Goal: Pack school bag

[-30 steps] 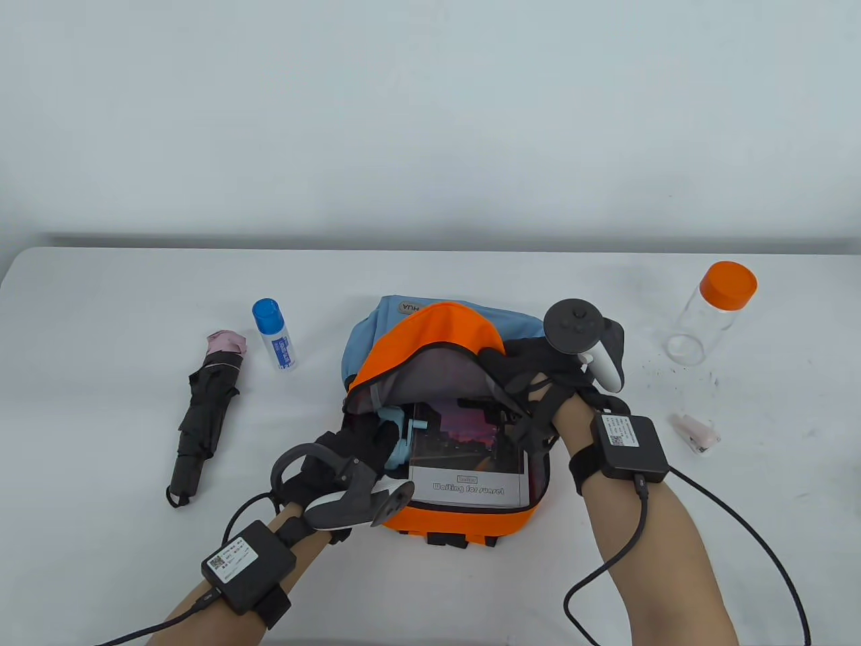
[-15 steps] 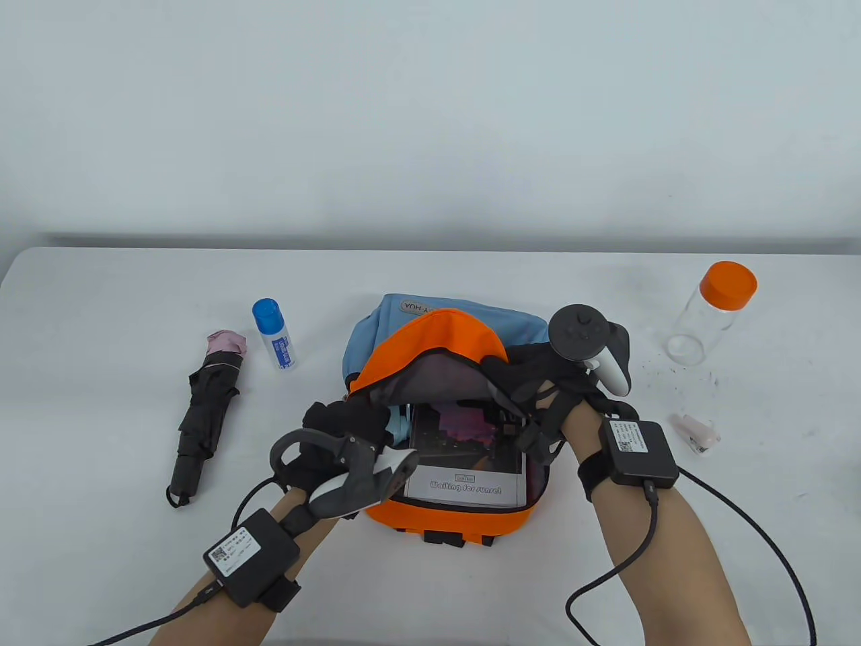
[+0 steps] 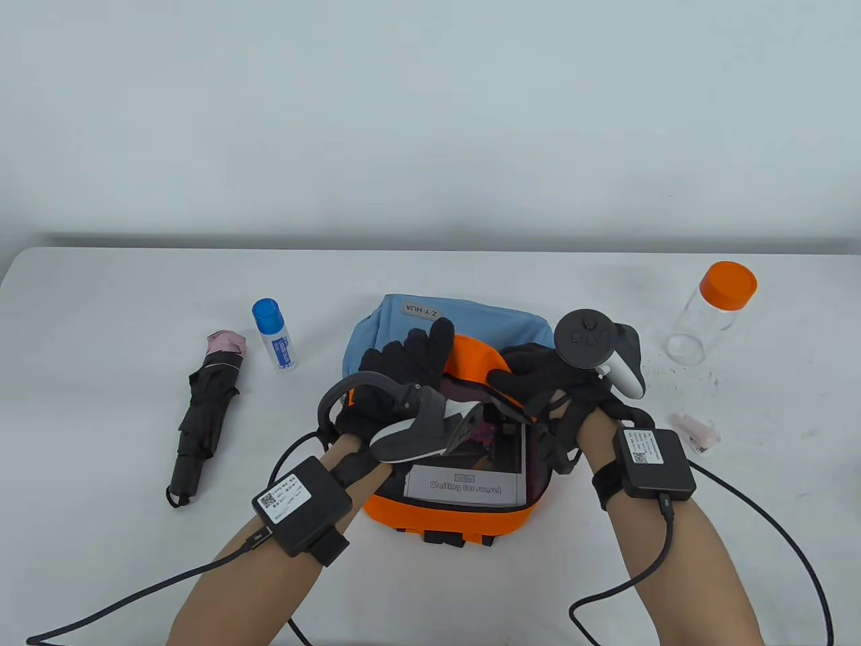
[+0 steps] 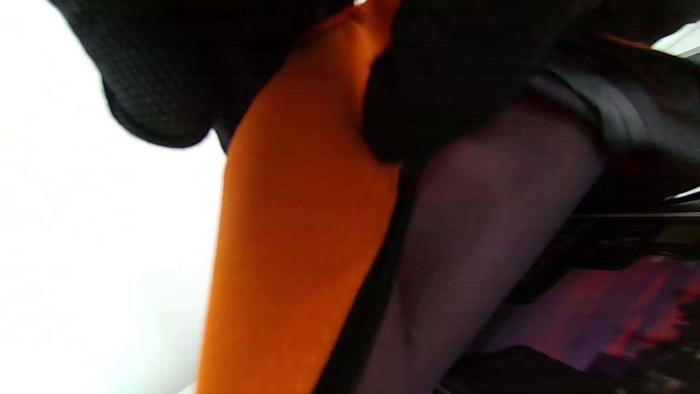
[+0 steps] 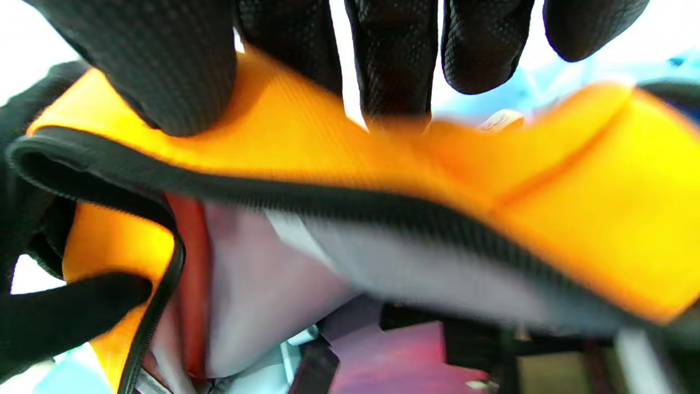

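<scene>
The orange and blue school bag lies in the middle of the table, its mouth facing me. A book titled "Waiting for sunset" sits inside, also seen as a purple cover. My left hand lies over the orange flap with fingers stretched along its top. In the left wrist view the flap runs between the fingers and the thumb. My right hand pinches the flap's right side, fingers on top of the flap and thumb below the zip edge.
A folded black umbrella and a blue-capped bottle lie left of the bag. A clear jar with an orange lid and a small pink clip are on the right. Cables trail from both wrists.
My left hand came out of the bag's left side and moved up onto the flap. The flap has come down lower over the opening. The right hand kept hold of it.
</scene>
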{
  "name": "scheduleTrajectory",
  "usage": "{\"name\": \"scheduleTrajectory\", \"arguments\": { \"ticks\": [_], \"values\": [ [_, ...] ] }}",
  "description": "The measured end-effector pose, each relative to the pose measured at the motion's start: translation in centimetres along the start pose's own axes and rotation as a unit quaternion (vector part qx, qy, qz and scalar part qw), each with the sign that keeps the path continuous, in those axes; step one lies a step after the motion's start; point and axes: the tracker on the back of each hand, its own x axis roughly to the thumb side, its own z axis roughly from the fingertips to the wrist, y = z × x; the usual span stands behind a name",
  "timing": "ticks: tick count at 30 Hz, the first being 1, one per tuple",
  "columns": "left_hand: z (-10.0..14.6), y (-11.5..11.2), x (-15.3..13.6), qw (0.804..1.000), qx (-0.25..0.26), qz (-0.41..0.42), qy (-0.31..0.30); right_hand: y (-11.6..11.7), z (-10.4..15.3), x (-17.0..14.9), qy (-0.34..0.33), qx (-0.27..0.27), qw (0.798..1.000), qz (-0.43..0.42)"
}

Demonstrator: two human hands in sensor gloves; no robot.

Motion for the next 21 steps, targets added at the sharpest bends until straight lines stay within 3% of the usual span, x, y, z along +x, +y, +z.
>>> {"name": "scheduleTrajectory", "arguments": {
  "ticks": [2,5,6,8,11,13,15,19,20,21],
  "values": [
    [0.3,-0.3,0.1,0.993,-0.038,0.108,-0.020,-0.8,0.6,-1.5,0.023,0.005,1.000,-0.004],
    [1.6,0.4,0.4,0.993,-0.007,0.114,-0.041,-1.6,1.6,-4.5,0.130,-0.021,0.991,-0.012],
    [2.2,0.6,0.6,0.992,0.003,0.114,-0.060,-1.7,2.1,-6.2,0.186,-0.015,0.982,0.023],
    [3.2,0.5,1.2,0.987,-0.006,0.129,-0.094,-1.5,2.5,-7.7,0.227,0.013,0.970,0.083],
    [4.4,-0.6,2.7,0.972,-0.066,0.157,-0.160,0.1,2.9,-9.9,0.284,0.078,0.944,0.150],
    [4.9,-1.7,3.8,0.963,-0.113,0.149,-0.192,1.4,2.9,-10.5,0.282,0.098,0.946,0.129],
    [5.2,-2.8,4.4,0.961,-0.121,0.147,-0.202,2.4,2.8,-10.8,0.294,0.105,0.945,0.098],
    [5.4,-5.1,5.4,0.952,-0.182,0.163,-0.185,3.8,2.5,-11.0,0.283,0.086,0.951,0.092],
    [5.5,-5.5,5.7,0.955,-0.184,0.145,-0.181,4.1,2.4,-11.1,0.284,0.082,0.952,0.074],
    [5.4,-5.6,6.1,0.966,-0.146,0.122,-0.177,4.2,2.5,-11.3,0.292,0.070,0.952,0.056]
  ]
}}
